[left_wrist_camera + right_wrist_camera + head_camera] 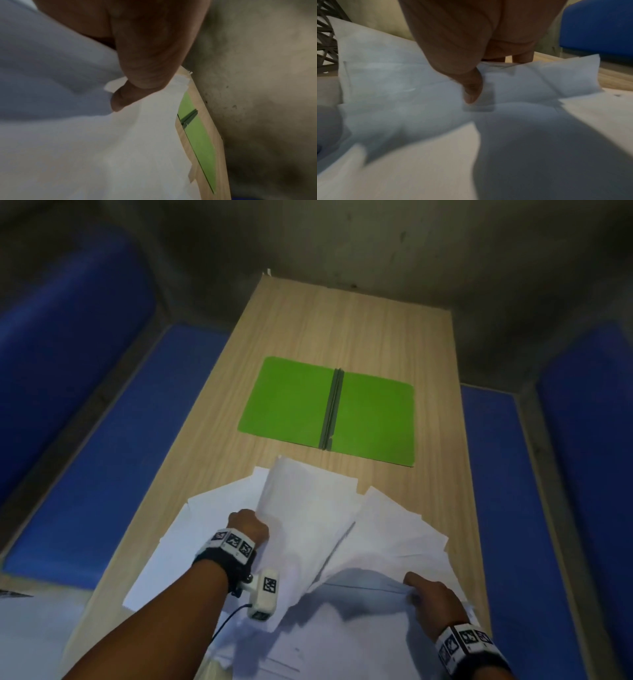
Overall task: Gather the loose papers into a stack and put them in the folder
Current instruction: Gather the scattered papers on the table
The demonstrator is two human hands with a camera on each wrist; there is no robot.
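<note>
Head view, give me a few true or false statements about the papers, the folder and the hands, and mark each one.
1. The folder lies open on the table. True.
2. The papers are already inside the folder. False: they lie loose, nearer the person.
3. The left hand grips some papers. True.
4. The right hand rests on the folder. False: it pinches papers.
5. The folder is red. False: it is green.
</note>
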